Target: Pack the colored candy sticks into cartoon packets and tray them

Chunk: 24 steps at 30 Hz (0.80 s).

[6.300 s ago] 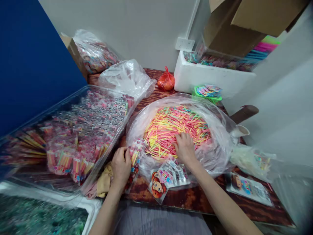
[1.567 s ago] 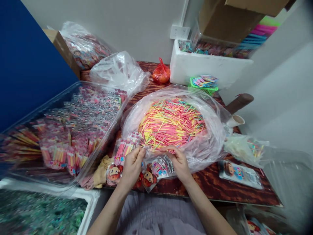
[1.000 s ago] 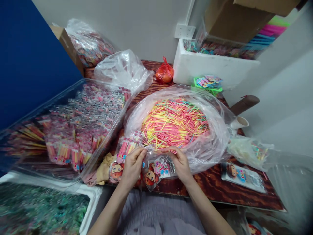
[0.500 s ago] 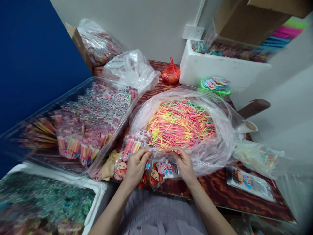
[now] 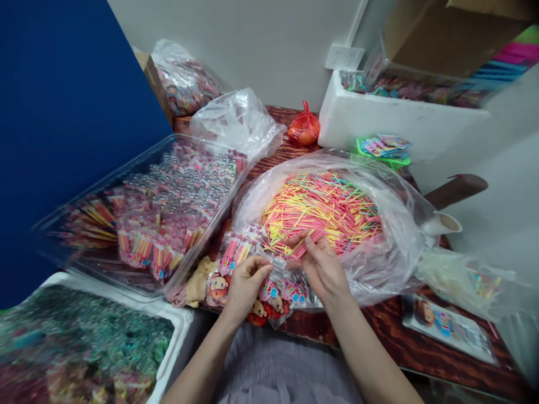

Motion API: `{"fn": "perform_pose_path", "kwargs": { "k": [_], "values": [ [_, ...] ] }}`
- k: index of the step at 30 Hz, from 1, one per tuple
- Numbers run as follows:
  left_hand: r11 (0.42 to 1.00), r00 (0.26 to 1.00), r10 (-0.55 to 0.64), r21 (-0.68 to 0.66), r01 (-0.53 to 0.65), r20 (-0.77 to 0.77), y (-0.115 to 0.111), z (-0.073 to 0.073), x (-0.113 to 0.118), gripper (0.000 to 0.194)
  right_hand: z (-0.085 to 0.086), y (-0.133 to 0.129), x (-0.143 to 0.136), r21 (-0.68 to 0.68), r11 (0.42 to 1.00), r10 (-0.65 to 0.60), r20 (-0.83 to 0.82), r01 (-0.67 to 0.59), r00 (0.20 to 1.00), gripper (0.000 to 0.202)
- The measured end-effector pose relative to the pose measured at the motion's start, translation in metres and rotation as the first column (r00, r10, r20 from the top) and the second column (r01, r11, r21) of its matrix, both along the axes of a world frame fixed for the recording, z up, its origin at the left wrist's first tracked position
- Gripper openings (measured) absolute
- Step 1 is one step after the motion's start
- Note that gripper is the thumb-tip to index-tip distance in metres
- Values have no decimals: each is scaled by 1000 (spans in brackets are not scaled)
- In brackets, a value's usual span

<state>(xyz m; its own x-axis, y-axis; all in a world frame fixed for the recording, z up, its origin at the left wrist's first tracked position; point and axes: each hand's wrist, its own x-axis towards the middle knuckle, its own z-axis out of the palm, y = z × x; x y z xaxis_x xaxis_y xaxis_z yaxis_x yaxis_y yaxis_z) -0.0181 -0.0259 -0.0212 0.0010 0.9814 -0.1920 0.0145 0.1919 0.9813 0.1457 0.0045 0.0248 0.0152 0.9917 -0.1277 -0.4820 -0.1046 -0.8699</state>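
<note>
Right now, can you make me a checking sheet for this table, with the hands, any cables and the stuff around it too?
Surface: reddish-brown wood-grain table.
Things in use: thin coloured sticks heaped in a clear plastic bag; printed packets in front of it; a see-through tray holding many packets of sticks.
Clutter: red bag with round orange things inside, crumpled clear bag, paper cup, bunched cloth.
Hands: left hand at the printed packets, exact grip unclear; right hand holds a small bundle of mostly pink sticks.
Cables: nothing seen.
Surroundings: blue panel, pale wall, socket plate, white foam box, cardboard box.
</note>
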Motion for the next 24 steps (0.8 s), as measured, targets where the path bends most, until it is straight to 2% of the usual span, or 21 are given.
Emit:
{"fn": "perform_pose_path", "kwargs": {
  "k": [3, 7, 11, 15, 17, 20, 24],
  "values": [
    [999, 999, 28, 29, -27, -36, -1, -1, -1, 20, -5, 7, 0, -8, 1000, 23, -79, -24, 997, 18],
    [989, 988, -18, 139, 39, -151, -1, 3, -2, 22, -9, 20, 3, -23, 999, 19, -174, -24, 985, 14],
    [962, 980, -78, 244, 123, -185, -1, 5, 1, 24, -3, 30, -1, -45, 998, 43, -175, -52, 984, 19],
    [947, 981, -65, 298, 119, -184, -1, 6, 2, 23, 1, 28, -10, -92, 994, 45, -189, -63, 981, 20],
    [942, 980, -42, 321, 104, -196, -1, 7, 2, 22, 2, 22, -15, -118, 992, 29, -166, -49, 986, 19],
    [929, 968, -34, 350, 123, -248, -1, 7, 2, 21, 4, 11, -19, -116, 993, 19, -45, -24, 999, 17],
    [912, 953, -49, 377, 165, -299, 0, 7, 2, 21, 7, 3, -20, -69, 994, 93, 122, -85, 988, 21]
  ]
}}
